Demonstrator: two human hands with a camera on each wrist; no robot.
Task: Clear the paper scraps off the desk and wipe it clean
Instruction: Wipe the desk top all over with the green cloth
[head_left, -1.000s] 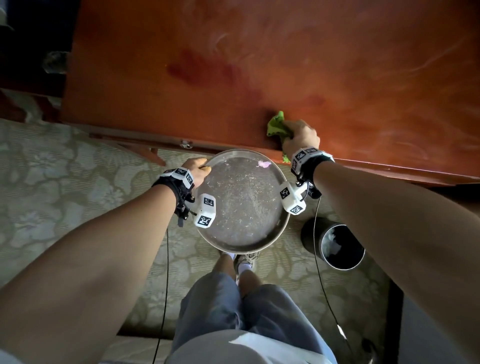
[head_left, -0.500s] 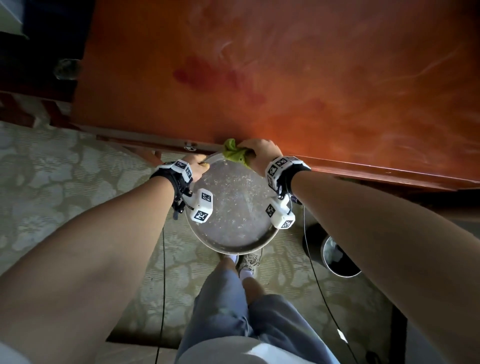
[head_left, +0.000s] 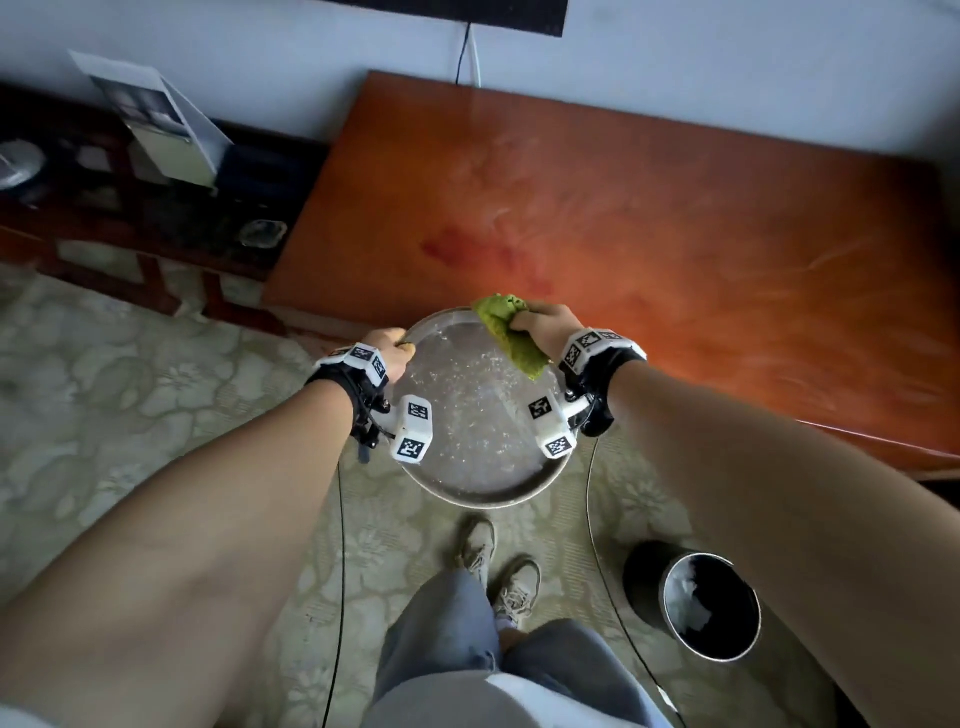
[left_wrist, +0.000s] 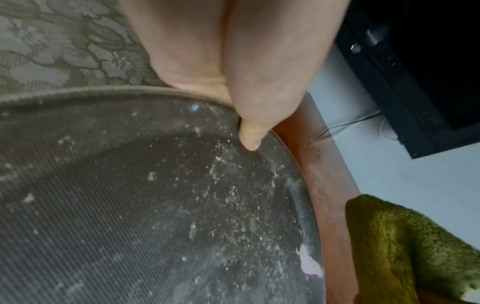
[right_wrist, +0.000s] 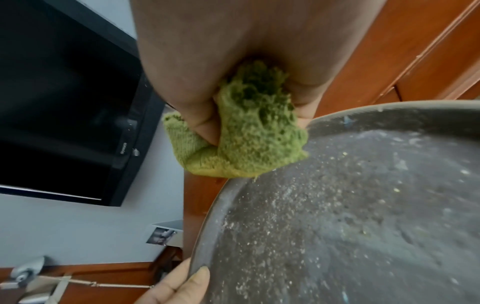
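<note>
My left hand (head_left: 397, 349) grips the left rim of a round metal tray (head_left: 483, 483), thumb (left_wrist: 249, 135) hooked over the edge. The tray (left_wrist: 130, 226) hangs in front of the red-brown desk (head_left: 675, 218), over the carpet. Fine crumbs and specks dust its bottom, and a pale pinkish scrap (left_wrist: 309, 263) lies near its far rim. My right hand (head_left: 540, 325) clutches a bunched green cloth (head_left: 506, 332) that hangs over the tray's far right rim. In the right wrist view the cloth (right_wrist: 249, 131) bulges from my fist beside the tray (right_wrist: 363, 226).
A black bin (head_left: 701, 597) with a shiny rim stands on the patterned carpet (head_left: 130, 389) at my right. A dark low table (head_left: 130, 208) with papers is left of the desk. A black screen (right_wrist: 64, 102) hangs on the wall. My feet (head_left: 498, 566) are below the tray.
The view has pulled back and the tray has come away from the desk edge. My right hand with the cloth has moved from the desk top to above the tray rim.
</note>
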